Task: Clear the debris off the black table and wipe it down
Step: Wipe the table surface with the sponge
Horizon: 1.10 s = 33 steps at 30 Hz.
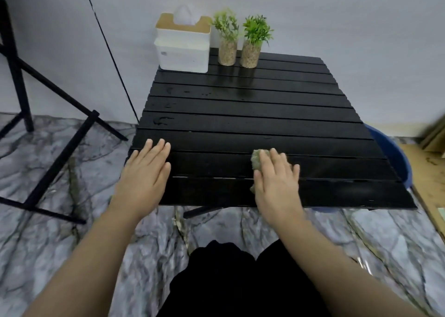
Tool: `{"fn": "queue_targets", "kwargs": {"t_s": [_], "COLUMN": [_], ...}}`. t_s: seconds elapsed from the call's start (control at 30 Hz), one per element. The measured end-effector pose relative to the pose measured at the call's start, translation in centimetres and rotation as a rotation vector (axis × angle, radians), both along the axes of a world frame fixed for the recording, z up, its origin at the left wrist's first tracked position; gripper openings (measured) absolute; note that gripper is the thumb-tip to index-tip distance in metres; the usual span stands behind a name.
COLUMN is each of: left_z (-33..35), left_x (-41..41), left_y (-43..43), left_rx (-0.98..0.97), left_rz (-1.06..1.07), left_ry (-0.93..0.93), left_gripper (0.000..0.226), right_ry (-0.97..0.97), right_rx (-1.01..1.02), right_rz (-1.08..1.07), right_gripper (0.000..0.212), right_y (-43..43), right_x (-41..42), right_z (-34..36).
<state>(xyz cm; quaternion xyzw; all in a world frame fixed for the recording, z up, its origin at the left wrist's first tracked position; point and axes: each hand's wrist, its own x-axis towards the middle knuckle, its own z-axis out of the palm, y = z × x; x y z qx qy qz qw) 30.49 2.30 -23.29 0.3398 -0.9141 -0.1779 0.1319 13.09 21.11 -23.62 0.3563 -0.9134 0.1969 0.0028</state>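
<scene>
Nearest the person, the left hand (pixel 144 169) lies flat on the front left corner of the black tabletop (pixel 240 124), its grip wide and holding nothing. It steadies the light slatted top. The right hand (pixel 277 179) presses one greenish cloth (pixel 257 159) onto the front slats, fingers spread over it rather than curled round. No loose debris shows, so this is likely the wiping stage.

To wipe well, run along each slat rather than across the gaps, keep the pressure even, and work outward to the wet smears (pixel 162 120) on the left. At the far edge stand one tissue box (pixel 183 51) and two potted plants (pixel 227 44), which the cloth needs to skirt.
</scene>
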Motion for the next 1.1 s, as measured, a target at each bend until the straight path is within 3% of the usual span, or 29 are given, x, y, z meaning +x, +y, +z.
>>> {"fn": "queue_targets", "kwargs": {"t_s": [0.1, 0.23, 0.3, 0.43, 0.5, 0.67, 0.77, 0.97, 1.03, 1.1], "left_z": [-0.4, -1.3, -1.7, -2.2, -2.2, -1.6, -0.9, 0.6, 0.6, 0.0], "left_x": [2.6, 3.2, 3.2, 3.0, 3.0, 3.2, 3.1, -2.1, -4.0, -5.2], "left_y": [-1.8, -1.8, -2.0, -2.2, -2.1, -1.9, -2.4, -6.9, -8.5, -9.4], "left_rx": [0.105, 0.042, 0.029, 0.018, 0.027, 0.119, 0.179, 0.062, 0.066, 0.07], "left_rz": [0.073, 0.05, 0.052, 0.045, 0.045, 0.032, 0.057, -0.005, -0.012, -0.013], "left_ry": [-0.026, -0.04, -0.034, -0.014, -0.019, 0.021, 0.079, -0.028, -0.073, -0.118], "left_gripper": [0.048, 0.048, 0.049, 0.048, 0.049, 0.048, 0.046, 0.049, 0.05, 0.05], "right_ry": [0.007, 0.015, 0.052, 0.02, 0.051, 0.026, 0.041, -0.086, -0.015, 0.023], "right_rx": [-0.046, -0.035, -0.019, 0.002, 0.004, -0.033, -0.024, 0.056, 0.038, -0.007], "right_rz": [0.281, 0.388, 0.293, -0.102, -0.071, 0.345, 0.302, -0.203, -0.158, 0.049], "right_gripper": [0.049, 0.047, 0.046, 0.046, 0.048, 0.046, 0.047, 0.044, 0.045, 0.046], "right_y": [-6.3, -7.6, -5.0, -0.8, -2.4, -8.8, -7.8, -6.4, -9.1, -12.5], "right_x": [7.4, 8.5, 5.1, 0.9, 3.0, 10.9, 7.7, -4.6, -2.9, 0.5], "right_z": [-0.6, -0.4, -0.5, 0.0, -0.1, -0.3, -0.5, 1.1, 0.6, 0.1]}}
